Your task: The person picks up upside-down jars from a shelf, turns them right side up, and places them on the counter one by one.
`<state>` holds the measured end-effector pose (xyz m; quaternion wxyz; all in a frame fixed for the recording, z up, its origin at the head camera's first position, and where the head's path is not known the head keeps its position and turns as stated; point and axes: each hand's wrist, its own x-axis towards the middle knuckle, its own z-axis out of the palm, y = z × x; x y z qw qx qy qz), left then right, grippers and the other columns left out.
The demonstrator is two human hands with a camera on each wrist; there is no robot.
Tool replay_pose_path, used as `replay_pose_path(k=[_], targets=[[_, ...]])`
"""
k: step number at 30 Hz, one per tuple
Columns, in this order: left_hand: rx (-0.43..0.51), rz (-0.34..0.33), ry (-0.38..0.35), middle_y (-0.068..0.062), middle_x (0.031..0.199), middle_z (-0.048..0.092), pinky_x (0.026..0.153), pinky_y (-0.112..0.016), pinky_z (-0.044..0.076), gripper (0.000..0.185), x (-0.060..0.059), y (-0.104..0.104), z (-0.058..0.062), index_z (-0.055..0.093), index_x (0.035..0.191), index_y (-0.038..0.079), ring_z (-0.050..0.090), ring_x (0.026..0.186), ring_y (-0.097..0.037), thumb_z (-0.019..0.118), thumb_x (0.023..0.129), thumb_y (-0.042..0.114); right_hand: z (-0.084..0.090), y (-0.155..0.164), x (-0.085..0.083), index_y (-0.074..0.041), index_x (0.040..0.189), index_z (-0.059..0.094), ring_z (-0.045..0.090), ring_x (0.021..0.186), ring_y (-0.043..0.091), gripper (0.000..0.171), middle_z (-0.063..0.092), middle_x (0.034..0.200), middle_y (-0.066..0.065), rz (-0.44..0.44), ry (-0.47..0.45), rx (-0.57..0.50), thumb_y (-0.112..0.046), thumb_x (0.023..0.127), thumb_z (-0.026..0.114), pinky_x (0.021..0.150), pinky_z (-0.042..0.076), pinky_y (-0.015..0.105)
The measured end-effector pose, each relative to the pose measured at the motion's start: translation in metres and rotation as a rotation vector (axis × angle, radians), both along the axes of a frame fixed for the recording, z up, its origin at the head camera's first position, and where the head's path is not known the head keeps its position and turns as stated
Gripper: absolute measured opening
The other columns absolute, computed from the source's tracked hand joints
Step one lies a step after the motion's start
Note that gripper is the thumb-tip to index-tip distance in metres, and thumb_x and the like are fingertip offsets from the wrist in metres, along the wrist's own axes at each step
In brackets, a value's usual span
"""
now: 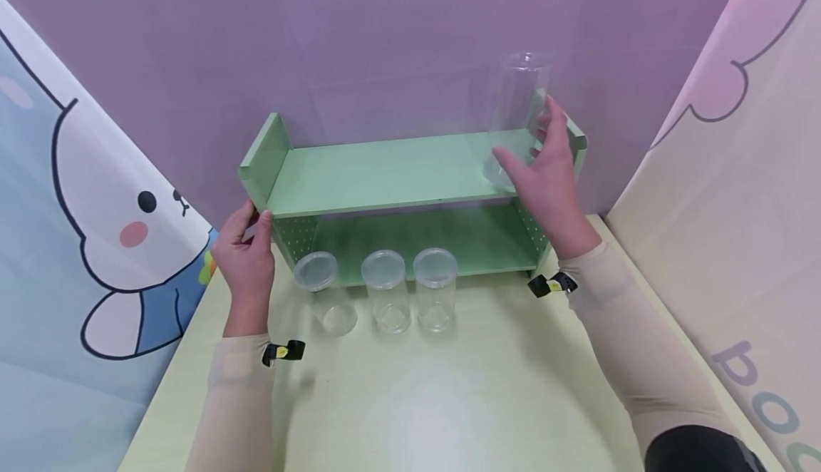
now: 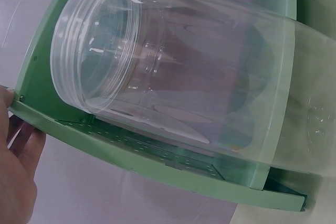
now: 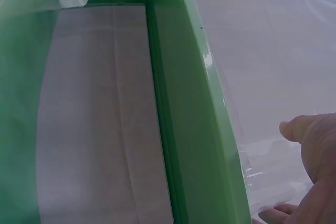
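Observation:
My left hand [image 1: 246,258] grips the left end of a green two-tier shelf [image 1: 385,172], thumb at its front edge. The left wrist view shows the fingers [image 2: 31,150] bent around that edge. At the shelf's right end, my right hand [image 1: 548,180] holds a tall clear jar [image 1: 518,94] upright at the upper tier, thumb in front and fingers curved around its right side. In the right wrist view the jar [image 3: 262,174] shows only faintly beside the hand. Three small clear lidded jars [image 1: 317,272] [image 1: 383,271] [image 1: 436,269] stand in front of the shelf.
A pale table [image 1: 410,408] carries the shelf and small jars. Behind rises a purple backdrop [image 1: 385,44]. A printed cartoon sheet [image 1: 141,194] hangs at the left, and another pale printed sheet [image 1: 737,208] at the right.

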<state>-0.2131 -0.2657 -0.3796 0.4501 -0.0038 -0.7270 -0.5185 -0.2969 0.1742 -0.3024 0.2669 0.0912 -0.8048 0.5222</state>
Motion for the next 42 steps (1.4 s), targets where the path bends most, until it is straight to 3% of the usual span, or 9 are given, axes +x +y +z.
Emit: replay_pose_path(k=[6,25,32,38,42], targets=[[0.0,-0.004,0.008,-0.009,0.132,0.078,0.091,-0.015,0.059,0.034,-0.001,0.0,-0.001,0.075,0.143,0.02,0.07,0.116,-0.009,0.072,0.11,0.013,0.001,0.0,-0.002,-0.025,0.174,0.025,0.053,0.142,0.021,0.098,0.05,0.156,0.01,0.01,-0.003,-0.036,-0.026,0.098,0.087,0.117,0.051,0.04],[0.002,0.003,-0.01,-0.007,0.133,0.078,0.09,-0.015,0.059,0.034,-0.002,0.0,0.0,0.075,0.143,0.023,0.07,0.117,-0.01,0.072,0.11,0.016,-0.004,-0.003,-0.001,-0.019,0.17,0.035,0.06,0.135,0.025,0.095,0.056,0.148,0.012,0.012,0.071,-0.082,-0.018,0.093,0.09,0.11,0.056,0.041],[0.001,-0.005,0.001,-0.009,0.132,0.078,0.089,-0.014,0.058,0.034,-0.001,0.001,0.001,0.075,0.143,0.02,0.07,0.116,-0.008,0.072,0.109,0.014,-0.004,-0.004,0.008,-0.016,0.17,0.035,0.061,0.133,0.023,0.095,0.057,0.147,0.012,0.051,0.08,-0.1,-0.013,0.092,0.09,0.109,0.056,0.041],[-0.005,-0.005,0.004,-0.01,0.132,0.078,0.089,-0.013,0.058,0.034,-0.001,0.001,0.003,0.075,0.143,0.019,0.07,0.115,-0.007,0.073,0.109,0.013,-0.005,-0.002,0.017,-0.013,0.168,0.036,0.061,0.133,0.03,0.092,0.057,0.146,0.015,0.111,0.1,-0.107,-0.008,0.093,0.088,0.108,0.056,0.04],[-0.006,-0.002,-0.001,-0.009,0.132,0.078,0.089,-0.013,0.058,0.034,-0.001,0.0,0.003,0.075,0.143,0.019,0.069,0.116,-0.008,0.073,0.109,0.014,-0.008,0.002,0.022,-0.017,0.167,0.039,0.063,0.131,0.028,0.09,0.061,0.143,0.009,0.176,0.122,-0.12,-0.007,0.092,0.088,0.105,0.057,0.037]])
